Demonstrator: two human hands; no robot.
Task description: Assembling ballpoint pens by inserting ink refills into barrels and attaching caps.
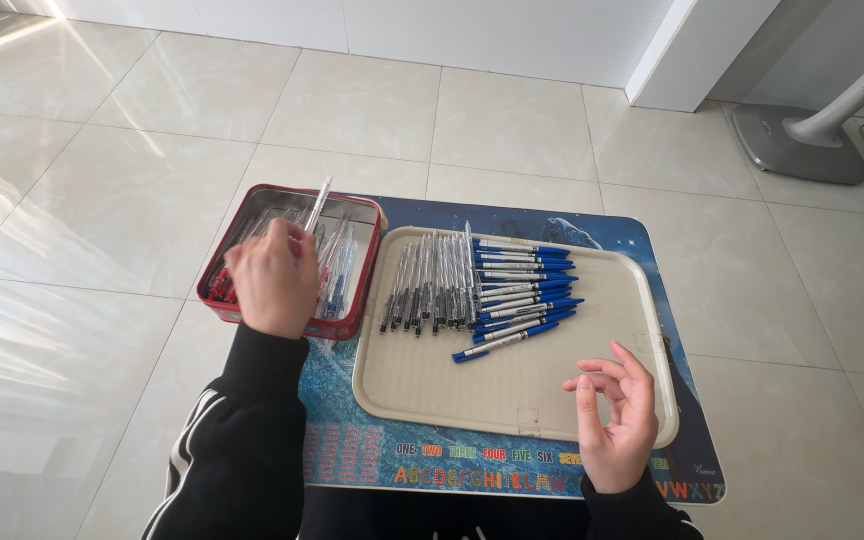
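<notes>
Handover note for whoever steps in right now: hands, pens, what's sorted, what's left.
Left hand: over the red tin, fingers closed on one clear pen lifted above it.
Right hand: empty, fingers loosely curled, hovering at the near right edge of the beige tray.
On the tray: a row of dark pens lying lengthwise on the left, a stack of blue-capped pens lying crosswise on the right.
Done: those two groups laid out.
Left: many pens remain in the tin, plus the one in hand. Tray and tin sit on a printed mat.
</notes>
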